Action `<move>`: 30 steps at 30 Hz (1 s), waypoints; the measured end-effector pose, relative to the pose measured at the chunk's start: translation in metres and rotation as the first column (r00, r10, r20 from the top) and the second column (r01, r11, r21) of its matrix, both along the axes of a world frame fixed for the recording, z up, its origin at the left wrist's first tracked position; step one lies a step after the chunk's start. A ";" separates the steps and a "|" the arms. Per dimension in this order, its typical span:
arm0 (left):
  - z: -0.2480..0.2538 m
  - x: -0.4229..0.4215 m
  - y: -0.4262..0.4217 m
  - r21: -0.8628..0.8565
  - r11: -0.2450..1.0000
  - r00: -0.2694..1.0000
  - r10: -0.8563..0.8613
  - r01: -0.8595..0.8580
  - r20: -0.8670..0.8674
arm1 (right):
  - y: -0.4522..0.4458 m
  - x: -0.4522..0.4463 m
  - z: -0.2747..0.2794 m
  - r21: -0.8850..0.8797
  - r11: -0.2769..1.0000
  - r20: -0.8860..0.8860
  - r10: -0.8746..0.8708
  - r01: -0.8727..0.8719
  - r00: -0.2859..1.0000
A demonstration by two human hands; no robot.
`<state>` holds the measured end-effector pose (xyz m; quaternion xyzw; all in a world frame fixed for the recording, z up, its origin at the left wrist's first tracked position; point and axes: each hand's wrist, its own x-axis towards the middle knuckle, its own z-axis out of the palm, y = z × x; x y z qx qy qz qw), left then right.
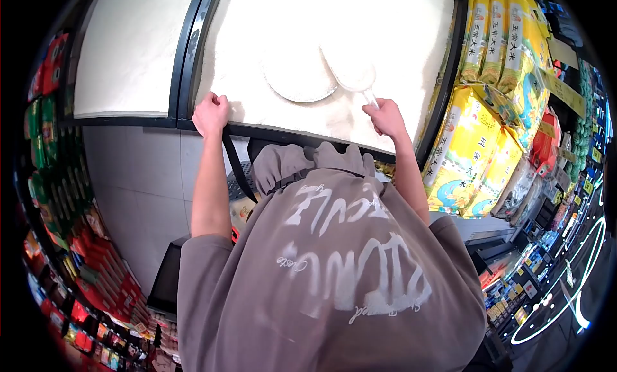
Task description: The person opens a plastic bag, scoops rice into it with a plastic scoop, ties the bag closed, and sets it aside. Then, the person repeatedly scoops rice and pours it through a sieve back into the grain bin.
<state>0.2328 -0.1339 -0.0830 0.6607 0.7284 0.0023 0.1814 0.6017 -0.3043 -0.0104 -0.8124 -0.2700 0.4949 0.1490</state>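
My right hand [385,118] is closed round the handle of a clear scoop [355,75], whose bowl rests on the white grains [247,63] in a black-framed bin [289,135]. Just left of the scoop, a round white dish [299,83] lies partly sunk in the grains and touches or nearly touches it. At the bin's near left corner is my left hand [211,114], its fingers pressed together; what they hold, if anything, is too small to tell. A black strap [236,163] hangs just below this hand.
A second bin of white grains [132,51] adjoins on the left. Yellow rice bags [466,147] are stacked along the right side. Red packages [106,275] fill shelves at the lower left. A dark flat-topped object [168,279] stands beside my body on the left.
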 end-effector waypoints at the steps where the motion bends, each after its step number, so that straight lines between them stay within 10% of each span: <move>1: 0.000 0.000 0.000 -0.003 1.000 1.000 0.001 -0.001 0.002 | 0.003 -0.002 0.002 -0.005 1.000 -0.003 0.001 -0.001 1.000; 30: -0.003 -0.001 0.000 -0.084 0.996 0.996 -0.033 0.026 -0.088 | 0.025 -0.032 0.018 -0.081 0.996 -0.063 0.035 -0.040 0.997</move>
